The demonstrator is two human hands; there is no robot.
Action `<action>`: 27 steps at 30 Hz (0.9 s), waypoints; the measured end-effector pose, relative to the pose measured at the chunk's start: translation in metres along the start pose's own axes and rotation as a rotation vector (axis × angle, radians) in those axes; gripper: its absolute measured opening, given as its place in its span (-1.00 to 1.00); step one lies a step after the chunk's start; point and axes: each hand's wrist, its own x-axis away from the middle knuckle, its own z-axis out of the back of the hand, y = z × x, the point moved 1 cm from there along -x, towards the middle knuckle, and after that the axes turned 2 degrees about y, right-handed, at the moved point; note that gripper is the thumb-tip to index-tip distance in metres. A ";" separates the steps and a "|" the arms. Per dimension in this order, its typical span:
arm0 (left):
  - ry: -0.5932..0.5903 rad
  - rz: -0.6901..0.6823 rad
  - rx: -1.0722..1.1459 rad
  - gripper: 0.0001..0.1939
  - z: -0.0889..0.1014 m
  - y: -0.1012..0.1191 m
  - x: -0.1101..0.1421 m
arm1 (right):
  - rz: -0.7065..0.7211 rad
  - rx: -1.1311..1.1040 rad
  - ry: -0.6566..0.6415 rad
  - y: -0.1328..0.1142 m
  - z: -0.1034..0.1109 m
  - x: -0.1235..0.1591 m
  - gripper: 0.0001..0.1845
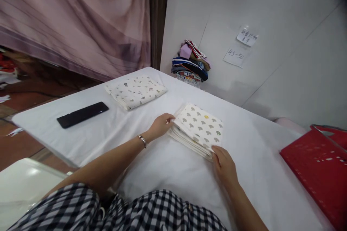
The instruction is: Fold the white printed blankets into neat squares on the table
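Note:
A stack of folded white cloths (201, 124), printed with grey mushroom-like shapes and a few yellow and green spots, lies on the white-covered table (151, 173). My left hand (160, 124) pinches the stack's left corner between thumb and fingers. At the near right corner, my right hand (224, 164) has its thumb below and its fingers bent over the edge. Several layers show along the near side. Farther left lies another folded white cloth (137, 92) with small grey and dark prints, apart from both hands.
A black phone-like slab (82, 114) lies on the table's left. Folded clothes (191, 63) are piled beyond the far edge by the wall. A red bag or box (317, 169) stands at the right. Paper notes (234, 57) hang on the wall; a pink curtain (81, 18) hangs at left.

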 end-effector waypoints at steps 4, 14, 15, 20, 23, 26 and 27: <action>-0.160 0.012 -0.118 -0.74 0.003 -0.018 0.004 | 0.115 0.043 -0.029 -0.002 -0.002 0.002 -0.69; 0.024 -0.453 -0.205 -0.67 -0.023 0.050 -0.005 | 0.167 0.118 -0.008 -0.009 -0.010 0.004 -0.65; -0.012 -0.481 -0.249 -0.63 -0.031 0.051 -0.007 | 0.170 0.118 -0.002 -0.009 -0.010 0.005 -0.64; -0.199 -0.351 -0.478 -0.41 -0.059 0.023 -0.015 | 0.200 0.109 -0.039 -0.008 -0.006 0.017 -0.58; -0.192 -0.346 -0.516 -0.39 -0.064 0.010 -0.014 | 0.182 0.103 -0.093 -0.011 0.004 0.009 -0.63; -0.177 -0.337 -0.532 -0.39 -0.066 0.009 -0.012 | 0.157 0.088 -0.107 -0.017 0.013 -0.025 -0.69; -0.171 -0.333 -0.537 -0.39 -0.066 0.010 -0.012 | 0.155 0.078 -0.109 -0.019 0.013 -0.042 -0.68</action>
